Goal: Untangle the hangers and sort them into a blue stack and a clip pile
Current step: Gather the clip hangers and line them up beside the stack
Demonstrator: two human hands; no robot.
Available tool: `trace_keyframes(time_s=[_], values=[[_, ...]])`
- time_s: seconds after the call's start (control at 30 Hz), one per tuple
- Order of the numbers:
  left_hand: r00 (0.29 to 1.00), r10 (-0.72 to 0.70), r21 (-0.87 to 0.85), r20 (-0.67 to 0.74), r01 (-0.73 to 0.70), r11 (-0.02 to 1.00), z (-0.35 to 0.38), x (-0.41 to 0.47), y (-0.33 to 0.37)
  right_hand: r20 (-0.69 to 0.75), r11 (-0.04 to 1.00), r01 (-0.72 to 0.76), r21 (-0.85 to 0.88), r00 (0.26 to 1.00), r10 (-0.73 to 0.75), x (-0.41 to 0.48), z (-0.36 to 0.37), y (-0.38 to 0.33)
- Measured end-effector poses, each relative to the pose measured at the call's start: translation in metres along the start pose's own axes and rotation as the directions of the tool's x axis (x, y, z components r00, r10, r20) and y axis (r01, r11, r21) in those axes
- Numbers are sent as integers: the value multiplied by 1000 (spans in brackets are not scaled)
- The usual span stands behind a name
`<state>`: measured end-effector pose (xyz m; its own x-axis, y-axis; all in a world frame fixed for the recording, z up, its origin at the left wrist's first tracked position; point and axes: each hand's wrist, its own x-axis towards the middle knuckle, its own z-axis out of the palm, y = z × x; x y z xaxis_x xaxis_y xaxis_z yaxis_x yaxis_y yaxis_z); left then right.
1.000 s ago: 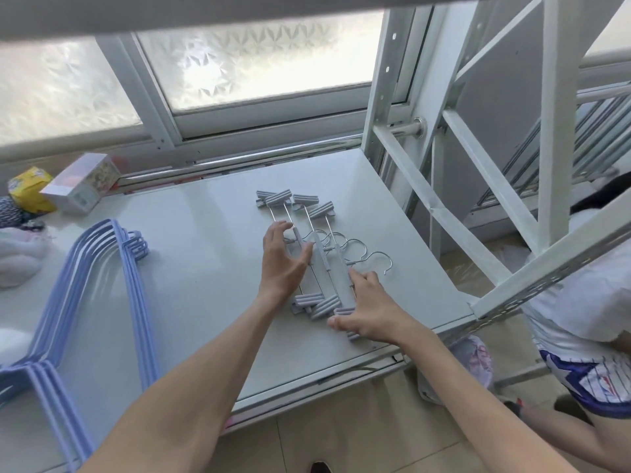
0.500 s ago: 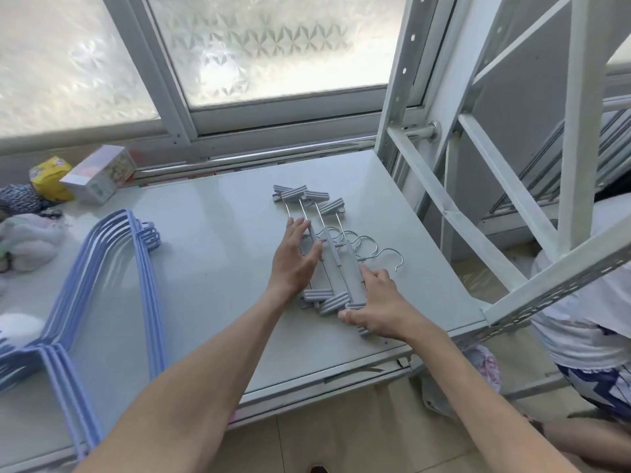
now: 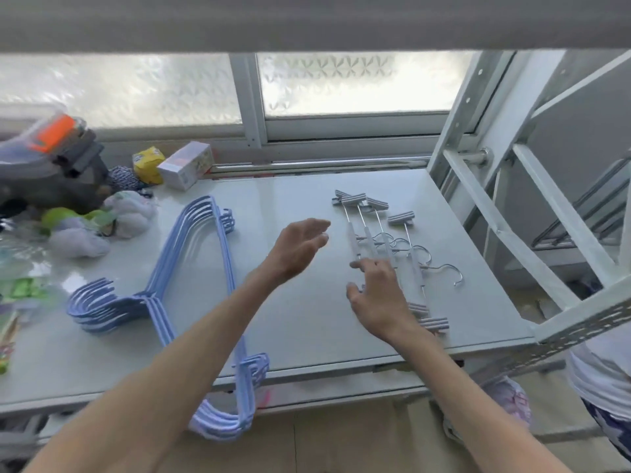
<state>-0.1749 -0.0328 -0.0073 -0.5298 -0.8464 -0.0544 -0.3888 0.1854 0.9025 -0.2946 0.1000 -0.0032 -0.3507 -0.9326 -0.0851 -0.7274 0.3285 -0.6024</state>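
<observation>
Clip pile (image 3: 382, 240): laid side by side on the right half of the table (image 3: 300, 336), bars running far to near, metal hooks curling right, grey striped clips at both ends.
Blue stack (image 3: 191, 264): nested flat on the left half of the table, well apart from the clip pile, near end hanging over the front edge.
Right hand (image 3: 379, 295): palm down, fingers spread, over the near part of the clip pile and hiding some near clips; fingertips at the bars, contact impossible to tell.
Left hand (image 3: 300, 247): raised above the table just left of the clip pile, between the two groups, fingers relaxed and nearly straight, holding nothing.
Arms: bare, reaching forward from the bottom edge of the view.
Table: pale, glossy, set against the frosted window (image 3: 341, 83).
Far-left corner: white box (image 3: 184, 165), yellow packet (image 3: 148, 163), soft bundles and blurred clutter.
Right side: white metal frame (image 3: 478, 206) just beside the table.
</observation>
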Motion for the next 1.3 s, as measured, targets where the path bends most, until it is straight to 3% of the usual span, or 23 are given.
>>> trace_keyframes(time_s=[0.13, 0.27, 0.33, 0.43, 0.53, 0.63, 0.83, 1.3], values=[[993, -87, 116, -83, 96, 989, -75, -35, -14, 123, 999, -5, 42, 992, 0, 4, 34, -43], [944, -175, 212, -279, 238, 948, -133, -78, -30, 237, 997, -51, 56, 971, 36, 6, 70, -84], [894, -222, 330, -389, 360, 873, -151, -101, -37, 269, 998, -57, 35, 962, 46, 5, 85, -103], [782, -375, 449, -497, 602, 661, -166, -129, -54, 305, 997, -77, -15, 949, 78, 4, 103, -128], [699, -555, 446, -451, 715, 538, -166, -149, -74, 334, 992, -63, -105, 938, 95, 3, 117, -148], [665, -653, 357, -363, 747, 562, -156, -159, -81, 285, 978, -47, -203, 953, 105, 0, 122, -163], [636, -711, 117, -299, 764, 635, -144, -155, -78, 262, 959, -109, -263, 948, 180, -2, 125, -167], [635, -688, 174, -351, 766, 619, -132, -138, -78, 211, 956, -21, -293, 974, 86, 0, 128, -162]])
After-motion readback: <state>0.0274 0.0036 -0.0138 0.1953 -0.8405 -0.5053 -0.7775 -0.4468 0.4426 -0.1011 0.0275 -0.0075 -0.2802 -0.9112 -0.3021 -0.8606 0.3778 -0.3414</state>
